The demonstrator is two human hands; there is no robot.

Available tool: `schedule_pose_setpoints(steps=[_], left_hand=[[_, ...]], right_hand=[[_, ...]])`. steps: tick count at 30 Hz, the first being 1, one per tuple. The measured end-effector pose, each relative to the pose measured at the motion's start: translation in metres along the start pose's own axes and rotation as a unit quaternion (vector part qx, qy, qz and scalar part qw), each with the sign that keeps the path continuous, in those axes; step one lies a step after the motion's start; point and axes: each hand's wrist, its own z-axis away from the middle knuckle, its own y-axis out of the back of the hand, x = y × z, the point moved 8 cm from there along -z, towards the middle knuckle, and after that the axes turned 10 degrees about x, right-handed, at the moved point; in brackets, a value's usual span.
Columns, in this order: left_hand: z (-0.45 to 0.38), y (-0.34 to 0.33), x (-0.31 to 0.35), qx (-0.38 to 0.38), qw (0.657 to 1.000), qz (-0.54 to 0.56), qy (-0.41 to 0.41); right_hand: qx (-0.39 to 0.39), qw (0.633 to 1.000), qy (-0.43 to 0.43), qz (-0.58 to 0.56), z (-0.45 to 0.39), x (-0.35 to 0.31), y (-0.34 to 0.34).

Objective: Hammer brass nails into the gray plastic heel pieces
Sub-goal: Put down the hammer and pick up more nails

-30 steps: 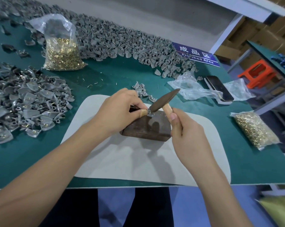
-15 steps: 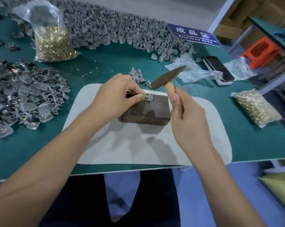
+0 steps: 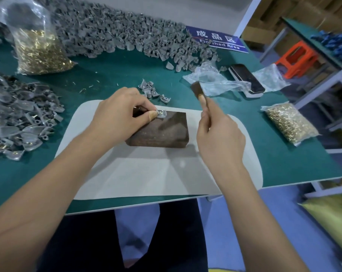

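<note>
The left hand [image 3: 117,112] pinches a gray heel piece [image 3: 161,113] on the wooden block [image 3: 162,132]. The right hand [image 3: 219,138] grips the hammer [image 3: 200,93], raised above the bench [image 3: 127,75].

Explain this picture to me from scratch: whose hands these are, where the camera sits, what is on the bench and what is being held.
There is no machine here. A person wears a wide-angle camera on the head, so you look down at their own two arms over a green bench.

The left hand pinches a small gray heel piece against the top of a dark block, which sits on a pale mat. The right hand grips a small hammer, raised above the block and blurred.

Around them: heaps of gray heel pieces at the left and along the back, a few loose ones beyond the block, two clear bags of brass nails, a phone and a blue sign.
</note>
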Motion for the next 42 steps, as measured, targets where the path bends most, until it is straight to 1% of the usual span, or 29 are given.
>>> schedule_pose_setpoints(steps=[3, 6, 8, 10, 11, 13, 15, 17, 19, 22, 25, 28, 30, 32, 36, 38, 40, 42], left_hand=[[0.001, 0.0, 0.0, -0.004, 1.0, 0.004, 0.005], [0.001, 0.0, 0.0, 0.0, 1.0, 0.012, 0.008], [0.002, 0.002, 0.001, 0.015, 1.0, 0.016, 0.012], [0.002, 0.006, 0.001, 0.04, 0.999, 0.026, 0.02], [0.002, 0.009, 0.001, 0.053, 0.998, 0.03, 0.027], [0.0, 0.018, -0.001, 0.073, 0.996, 0.036, 0.043], [-0.001, 0.029, -0.004, 0.086, 0.994, 0.033, 0.056], [0.0, 0.046, -0.008, 0.098, 0.993, 0.01, 0.059], [0.006, 0.067, -0.02, 0.113, 0.992, -0.006, 0.064], [0.027, 0.108, -0.051, 0.145, 0.985, -0.03, 0.09], [0.053, 0.151, -0.082, 0.203, 0.968, -0.087, 0.119], [0.075, 0.182, -0.112, 0.239, 0.949, -0.118, 0.168], [0.089, 0.199, -0.134, 0.27, 0.935, -0.103, 0.206], [0.096, 0.208, -0.152, 0.286, 0.926, -0.074, 0.235], [0.092, 0.205, -0.162, 0.231, 0.942, -0.068, 0.233], [0.09, 0.205, -0.153, 0.229, 0.948, -0.077, 0.207], [0.087, 0.206, -0.137, 0.249, 0.952, -0.075, 0.163], [0.079, 0.2, -0.117, 0.25, 0.958, -0.037, 0.136]], right_hand=[[-0.049, 0.998, -0.008, 0.034, 0.0, 0.012, -0.017], [-0.062, 0.997, -0.029, 0.032, 0.005, 0.021, -0.026], [-0.055, 0.996, -0.042, 0.05, 0.006, 0.023, -0.028], [-0.023, 0.997, -0.023, 0.075, 0.002, 0.017, -0.024], [0.002, 0.999, -0.01, 0.049, -0.002, 0.01, -0.02], [0.047, 0.996, 0.019, -0.075, -0.009, -0.012, -0.013], [0.059, 0.981, 0.066, -0.174, -0.01, -0.046, -0.014], [0.038, 0.964, 0.113, -0.239, -0.007, -0.085, -0.024], [-0.006, 0.948, 0.135, -0.289, -0.001, -0.123, -0.04], [-0.079, 0.926, 0.165, -0.331, 0.011, -0.173, -0.066], [-0.133, 0.903, 0.215, -0.347, 0.027, -0.222, -0.086], [-0.142, 0.892, 0.272, -0.332, 0.044, -0.264, -0.099], [-0.145, 0.889, 0.292, -0.321, 0.052, -0.287, -0.107], [-0.158, 0.889, 0.3, -0.309, 0.056, -0.301, -0.115], [-0.17, 0.891, 0.301, -0.293, 0.057, -0.306, -0.124], [-0.154, 0.901, 0.282, -0.291, 0.048, -0.295, -0.12], [-0.136, 0.912, 0.25, -0.296, 0.031, -0.276, -0.114], [-0.137, 0.921, 0.208, -0.301, 0.009, -0.251, -0.108]])
